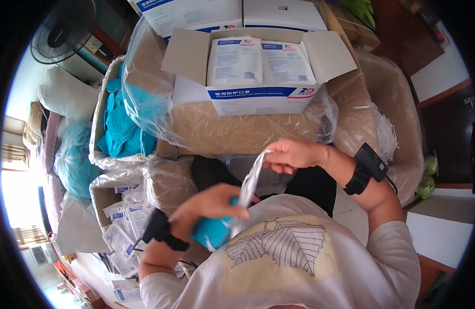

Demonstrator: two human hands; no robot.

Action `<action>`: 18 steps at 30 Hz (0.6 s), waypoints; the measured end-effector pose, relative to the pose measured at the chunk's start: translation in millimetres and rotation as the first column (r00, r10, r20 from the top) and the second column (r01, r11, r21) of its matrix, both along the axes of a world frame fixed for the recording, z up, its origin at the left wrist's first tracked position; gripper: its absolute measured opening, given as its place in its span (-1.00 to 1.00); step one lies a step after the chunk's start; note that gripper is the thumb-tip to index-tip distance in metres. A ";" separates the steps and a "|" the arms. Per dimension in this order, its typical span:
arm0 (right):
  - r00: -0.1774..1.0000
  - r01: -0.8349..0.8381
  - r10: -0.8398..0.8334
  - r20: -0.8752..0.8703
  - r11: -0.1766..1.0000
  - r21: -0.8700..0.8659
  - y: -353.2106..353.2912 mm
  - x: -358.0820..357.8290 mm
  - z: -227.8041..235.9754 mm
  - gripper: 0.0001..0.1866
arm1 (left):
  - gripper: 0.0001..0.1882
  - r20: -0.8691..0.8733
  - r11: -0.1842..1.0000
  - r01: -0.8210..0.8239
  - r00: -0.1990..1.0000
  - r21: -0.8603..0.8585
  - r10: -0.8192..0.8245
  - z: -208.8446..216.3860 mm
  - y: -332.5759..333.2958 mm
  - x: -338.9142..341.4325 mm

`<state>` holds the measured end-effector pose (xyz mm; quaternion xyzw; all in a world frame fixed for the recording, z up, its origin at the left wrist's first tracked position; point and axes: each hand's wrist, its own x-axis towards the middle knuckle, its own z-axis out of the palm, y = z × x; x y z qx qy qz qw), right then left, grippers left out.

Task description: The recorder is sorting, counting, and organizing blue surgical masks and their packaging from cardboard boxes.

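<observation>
My right hand pinches the upper end of a thin white packet, which hangs slanting down toward my left hand. My left hand, somewhat blurred, is closed at the packet's lower end. A teal face mask with white ear loops shows beneath its fingers and palm, close to my shirt. Whether part of the mask is inside the packet cannot be made out. Beyond my hands stands an open white box with a blue band, holding white printed packets in two upright rows.
A lined carton of teal masks is at the left. Nearer, another carton holds loose flat packets. Closed white boxes stand behind the open one. A large plastic-lined carton holds white strips at the right.
</observation>
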<state>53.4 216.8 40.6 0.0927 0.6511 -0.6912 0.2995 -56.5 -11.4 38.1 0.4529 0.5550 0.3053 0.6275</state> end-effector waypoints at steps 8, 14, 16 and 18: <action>0.998 -0.061 0.058 -0.025 0.991 -0.115 -28.9 23.4 -2.6 -0.65 | -0.65 -0.080 0.812 -0.489 0.840 0.318 0.537 -3.0 20.9 34.9; 0.971 -0.178 0.209 0.115 0.956 -0.235 -31.0 33.8 3.6 -0.62 | -0.72 -0.477 0.948 -0.028 0.859 0.316 0.185 4.3 21.1 23.6; 0.951 -0.249 0.277 0.135 0.949 -0.194 -30.8 33.7 1.9 -0.61 | -0.75 -0.461 0.950 0.011 0.876 0.312 0.141 -1.6 19.6 23.2; 0.944 -0.289 0.309 0.118 0.944 -0.158 -31.6 32.9 1.8 -0.63 | -0.78 -0.332 0.968 -0.012 0.938 0.251 0.098 -2.6 20.2 24.0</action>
